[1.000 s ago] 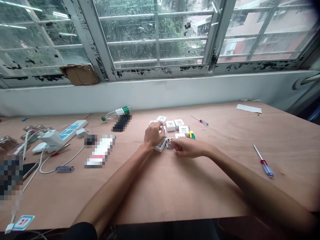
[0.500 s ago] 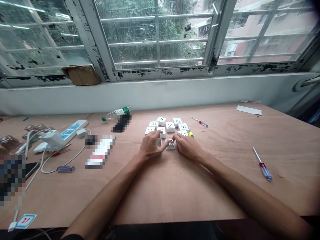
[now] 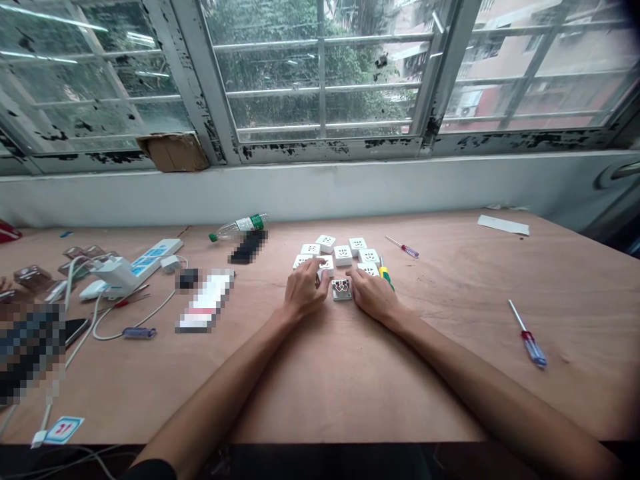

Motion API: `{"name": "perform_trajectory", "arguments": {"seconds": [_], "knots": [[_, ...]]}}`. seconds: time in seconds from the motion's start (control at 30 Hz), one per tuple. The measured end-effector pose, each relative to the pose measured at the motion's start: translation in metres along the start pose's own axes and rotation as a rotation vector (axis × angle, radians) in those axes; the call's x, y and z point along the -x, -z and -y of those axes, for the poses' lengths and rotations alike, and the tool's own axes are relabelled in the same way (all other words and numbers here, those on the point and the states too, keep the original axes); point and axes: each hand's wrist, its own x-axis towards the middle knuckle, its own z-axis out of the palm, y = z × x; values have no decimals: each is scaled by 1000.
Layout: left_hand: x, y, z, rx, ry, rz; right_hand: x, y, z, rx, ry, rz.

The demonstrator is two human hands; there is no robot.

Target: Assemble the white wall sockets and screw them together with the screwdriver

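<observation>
An opened white socket base (image 3: 342, 290) lies on the table between my hands, with metal contact strips showing inside. My left hand (image 3: 306, 288) is at its left, thumb and forefinger apart and curved. A white edge shows between them, but I cannot tell whether they touch it. On the other side, my right hand (image 3: 374, 293) has its fingers bent close together, their tips beside the base's right edge. Whatever is under those fingers is hidden. Several white sockets (image 3: 343, 255) sit just beyond both hands. A yellow-green screwdriver (image 3: 385, 273) lies behind my right hand.
Screwdrivers lie at the right (image 3: 532, 345) and back (image 3: 409, 251). Left are a power strip (image 3: 156, 257) with a white adapter (image 3: 116, 276), cables, a pixelated white item (image 3: 207, 301) and a plastic bottle (image 3: 239, 227). A paper strip (image 3: 503, 225) lies back right.
My left thumb has drawn back from the socket base toward its own forefinger. The right fingertips have shifted off the contacts to the base's edge. The base is now more fully visible.
</observation>
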Motion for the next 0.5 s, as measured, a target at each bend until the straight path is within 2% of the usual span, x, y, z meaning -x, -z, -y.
{"name": "perform_trajectory", "arguments": {"seconds": [0.17,0.3,0.5], "knots": [[-10,-6,-16,155,53,-88,3,2,2,-63,-1,-73],[-11,-15,-24,228,45,-159,8,8,6,-110,35,-191],[-13,-19,-28,300,44,-155,11,11,13,-188,133,-270]]}}
